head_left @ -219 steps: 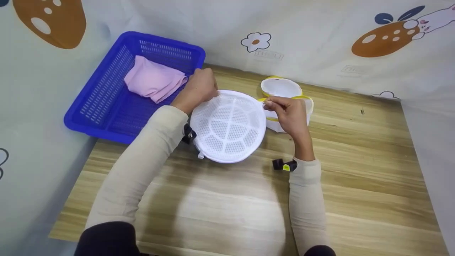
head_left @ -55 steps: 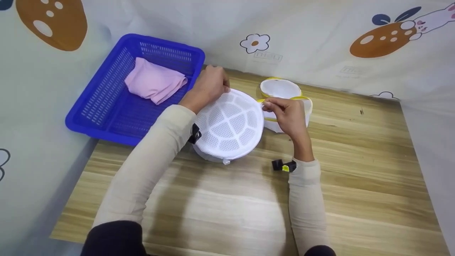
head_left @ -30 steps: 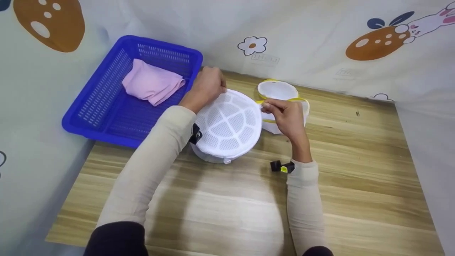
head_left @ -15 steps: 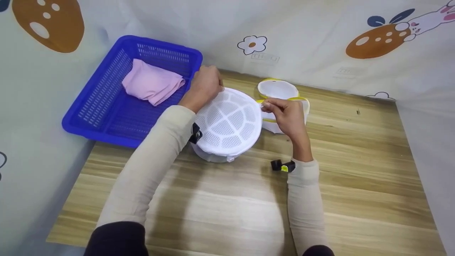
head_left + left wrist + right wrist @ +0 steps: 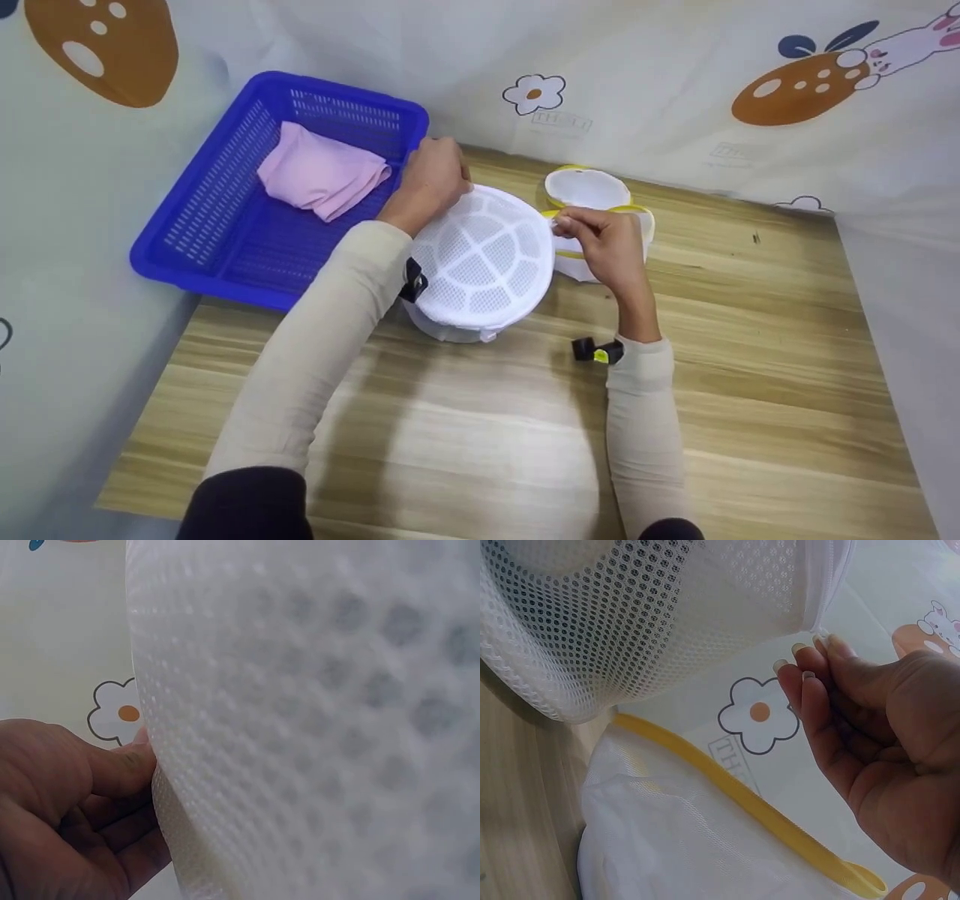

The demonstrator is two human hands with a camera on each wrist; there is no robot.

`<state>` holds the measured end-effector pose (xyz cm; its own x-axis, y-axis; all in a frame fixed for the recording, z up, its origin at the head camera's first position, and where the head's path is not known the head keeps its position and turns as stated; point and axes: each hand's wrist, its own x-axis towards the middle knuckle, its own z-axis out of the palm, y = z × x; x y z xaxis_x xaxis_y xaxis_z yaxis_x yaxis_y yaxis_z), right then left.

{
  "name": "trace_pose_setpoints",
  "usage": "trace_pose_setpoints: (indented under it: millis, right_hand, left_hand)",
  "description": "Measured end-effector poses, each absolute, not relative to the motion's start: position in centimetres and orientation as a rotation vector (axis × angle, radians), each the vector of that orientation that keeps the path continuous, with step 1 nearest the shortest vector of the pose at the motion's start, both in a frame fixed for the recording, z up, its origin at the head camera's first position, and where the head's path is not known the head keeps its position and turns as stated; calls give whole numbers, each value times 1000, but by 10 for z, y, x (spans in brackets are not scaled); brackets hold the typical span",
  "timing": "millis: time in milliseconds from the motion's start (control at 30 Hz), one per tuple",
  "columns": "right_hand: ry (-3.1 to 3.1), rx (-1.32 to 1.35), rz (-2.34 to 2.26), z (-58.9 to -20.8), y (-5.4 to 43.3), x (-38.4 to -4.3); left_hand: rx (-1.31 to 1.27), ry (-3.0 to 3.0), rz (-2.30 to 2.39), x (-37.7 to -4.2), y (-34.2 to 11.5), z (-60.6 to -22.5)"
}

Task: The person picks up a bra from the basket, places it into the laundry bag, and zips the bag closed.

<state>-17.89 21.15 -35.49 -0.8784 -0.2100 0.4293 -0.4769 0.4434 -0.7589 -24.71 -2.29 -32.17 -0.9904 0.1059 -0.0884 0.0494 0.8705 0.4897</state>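
Observation:
A round white mesh laundry bag [image 5: 487, 255], with a ribbed mesh top and a zipper along its rim, hangs tilted between my hands above the table. My left hand [image 5: 435, 176] pinches its far left rim; in the left wrist view the thumb presses the mesh edge [image 5: 142, 765]. At the bag's right rim my right hand [image 5: 607, 244] pinches a small bit beside the zipper [image 5: 829, 585] between thumb and fingertips; whether this is the zipper pull or a tab is too small to tell. A small white tab [image 5: 488, 335] sticks out at the near rim.
A blue plastic basket [image 5: 172, 259] with a folded pink cloth [image 5: 322, 172] stands at the left. Behind my right hand lies a white mesh bag with yellow trim [image 5: 589, 187], partly hidden. A patterned curtain [image 5: 637, 90] borders the wooden table [image 5: 757, 360] at the back.
Since the earliest frame the bag has turned, its small tab moving right along the near rim, and my left hand has shifted slightly right. Over the last half second almost nothing moved.

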Motion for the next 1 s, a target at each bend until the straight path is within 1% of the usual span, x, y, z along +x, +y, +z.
trace_pose_setpoints:
  millis: [100, 300, 467, 667, 1000]
  right_hand:
    - [-2427, 582, 1418, -356, 212, -178]
    - [-2430, 571, 1422, -355, 213, -178]
    - [-2414, 586, 1409, -355, 213, -178]
    - [-2403, 580, 1431, -355, 212, -178]
    - [-2424, 572, 1421, -354, 211, -179]
  left_hand:
    - [209, 2906, 765, -249, -24, -323]
    - [524, 2784, 760, -253, -27, -325]
    - [707, 2731, 746, -253, -18, -322]
    - [764, 2707, 752, -252, -1, -320]
    - [693, 2770, 752, -252, 3, -324]
